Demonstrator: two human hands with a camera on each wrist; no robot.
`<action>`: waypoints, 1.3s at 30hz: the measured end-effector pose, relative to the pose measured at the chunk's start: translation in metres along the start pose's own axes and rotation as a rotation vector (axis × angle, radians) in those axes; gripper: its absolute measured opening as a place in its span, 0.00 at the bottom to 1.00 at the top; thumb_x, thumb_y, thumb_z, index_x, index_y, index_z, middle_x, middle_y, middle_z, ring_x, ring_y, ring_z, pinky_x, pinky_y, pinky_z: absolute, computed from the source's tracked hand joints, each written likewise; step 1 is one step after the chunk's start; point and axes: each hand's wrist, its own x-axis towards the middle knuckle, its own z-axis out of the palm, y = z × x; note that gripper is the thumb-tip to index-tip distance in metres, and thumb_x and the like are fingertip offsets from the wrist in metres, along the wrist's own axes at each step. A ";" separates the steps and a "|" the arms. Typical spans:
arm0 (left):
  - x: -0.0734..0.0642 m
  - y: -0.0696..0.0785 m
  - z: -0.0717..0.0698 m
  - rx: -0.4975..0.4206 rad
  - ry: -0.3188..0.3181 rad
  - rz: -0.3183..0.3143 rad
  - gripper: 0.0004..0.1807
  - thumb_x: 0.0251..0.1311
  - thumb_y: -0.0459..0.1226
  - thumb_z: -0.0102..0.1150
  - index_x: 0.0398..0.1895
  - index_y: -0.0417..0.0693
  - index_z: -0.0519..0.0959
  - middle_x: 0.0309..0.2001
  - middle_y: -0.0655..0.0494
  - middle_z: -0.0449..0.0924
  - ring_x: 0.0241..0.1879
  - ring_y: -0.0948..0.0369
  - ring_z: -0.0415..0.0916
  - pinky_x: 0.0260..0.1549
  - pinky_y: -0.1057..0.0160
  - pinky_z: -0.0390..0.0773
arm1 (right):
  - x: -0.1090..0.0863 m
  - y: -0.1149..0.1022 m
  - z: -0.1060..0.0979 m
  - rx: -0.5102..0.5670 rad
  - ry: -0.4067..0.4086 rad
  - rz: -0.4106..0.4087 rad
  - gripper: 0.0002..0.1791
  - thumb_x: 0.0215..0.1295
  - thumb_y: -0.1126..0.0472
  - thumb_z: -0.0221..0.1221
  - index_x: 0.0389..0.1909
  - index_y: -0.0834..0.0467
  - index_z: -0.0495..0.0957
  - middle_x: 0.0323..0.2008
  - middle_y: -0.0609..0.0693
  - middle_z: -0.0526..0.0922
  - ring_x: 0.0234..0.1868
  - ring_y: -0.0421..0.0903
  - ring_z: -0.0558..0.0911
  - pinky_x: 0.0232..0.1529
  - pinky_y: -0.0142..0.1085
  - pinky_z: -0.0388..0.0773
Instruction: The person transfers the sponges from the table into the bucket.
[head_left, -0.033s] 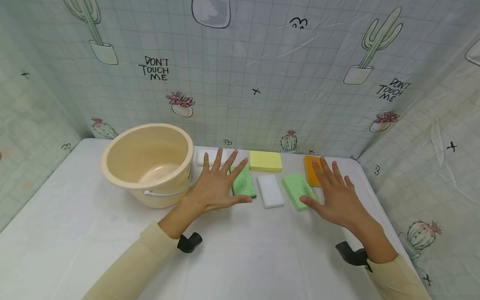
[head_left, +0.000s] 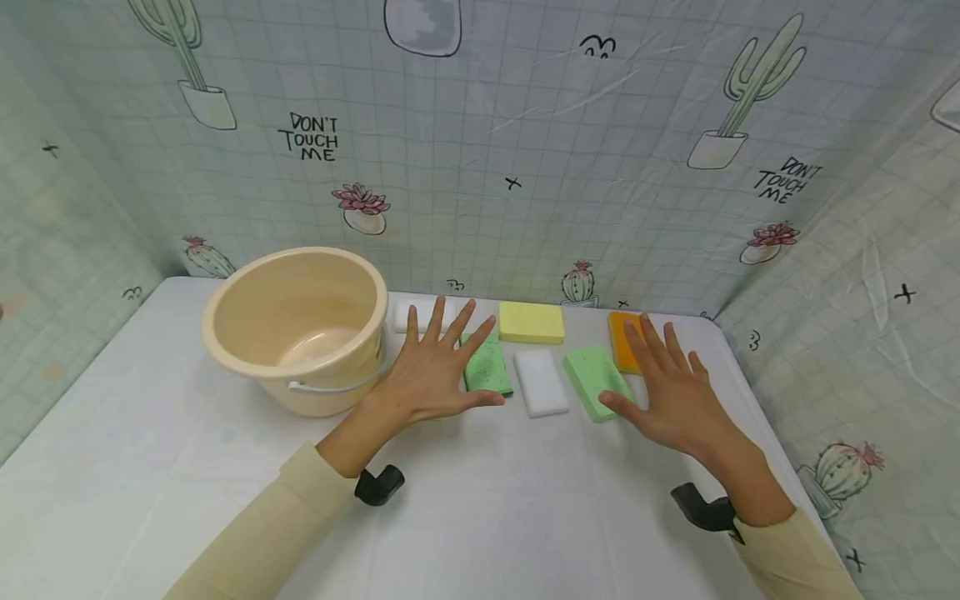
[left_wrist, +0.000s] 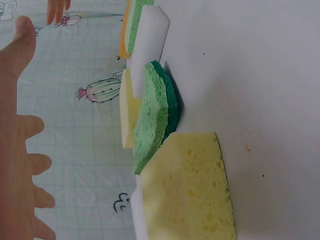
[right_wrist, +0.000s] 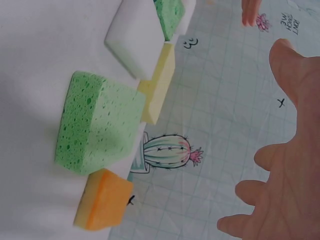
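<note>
Head view: left hand (head_left: 427,379), right hand (head_left: 678,404) raised near sponges (head_left: 531,322) on table (head_left: 487,517), fingers (head_left: 435,321) spread; bucket (head_left: 292,292) beside left hand.

Pale beige sleeves (head_left: 258,527), plain cuffs (head_left: 318,464); black wrist pieces (head_left: 380,487) (one per arm), elbow-shaped.

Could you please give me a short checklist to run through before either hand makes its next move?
1. Left hand holding nothing: ok, it is spread.
2. Right hand holding nothing: ok, also spread.
3. Bucket upright, with its opening uncovered: ok.
4. Bucket handle clear of the opening: ok, it hangs down outside.
5. Head view unobstructed: not ok; the left hand largely hides the pale yellow sponge that the left wrist view shows beside the green scouring sponge.
6. Light green sponge dry: cannot tell.
</note>
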 end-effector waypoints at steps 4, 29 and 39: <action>-0.002 -0.001 0.000 0.001 0.002 0.001 0.54 0.48 0.77 0.38 0.76 0.61 0.46 0.76 0.49 0.40 0.71 0.39 0.27 0.61 0.31 0.35 | 0.001 -0.002 0.001 -0.006 0.001 0.000 0.56 0.59 0.30 0.51 0.75 0.58 0.39 0.75 0.61 0.39 0.72 0.66 0.40 0.59 0.71 0.42; -0.051 0.009 -0.038 0.037 0.180 0.080 0.56 0.46 0.80 0.26 0.76 0.61 0.45 0.76 0.51 0.38 0.72 0.39 0.34 0.64 0.36 0.35 | 0.010 -0.042 0.021 0.146 0.128 -0.073 0.52 0.60 0.35 0.56 0.76 0.51 0.39 0.75 0.58 0.43 0.72 0.64 0.46 0.58 0.70 0.51; -0.082 -0.017 -0.074 -0.036 0.387 0.064 0.57 0.46 0.79 0.26 0.76 0.57 0.48 0.76 0.50 0.40 0.72 0.43 0.30 0.65 0.38 0.32 | 0.027 -0.087 0.031 0.304 0.113 -0.071 0.52 0.60 0.34 0.56 0.76 0.45 0.39 0.75 0.51 0.42 0.72 0.59 0.51 0.52 0.67 0.64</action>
